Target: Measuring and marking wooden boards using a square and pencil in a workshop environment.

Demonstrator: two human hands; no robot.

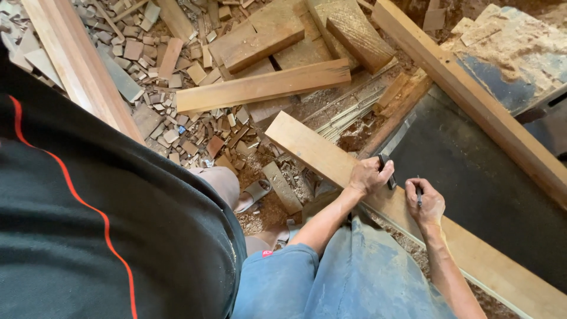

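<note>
A long pale wooden plank [313,150] lies slanted along the near edge of a dark flat machine table [490,183]. My left hand [367,175] presses a try square [394,145] with a dark handle onto the plank; its metal blade reaches up and right over the table's edge. My right hand [426,204] rests on the plank just right of the square and holds a thin dark pencil [419,194], tip down on the wood. The hands are a short gap apart.
A long timber beam [472,100] crosses the far side of the table. Boards [263,87], thick blocks [354,32] and several small offcuts [177,127] litter the sawdust floor. My black shirt [88,224], blue shorts [354,277] and sandalled foot [254,192] fill the lower left.
</note>
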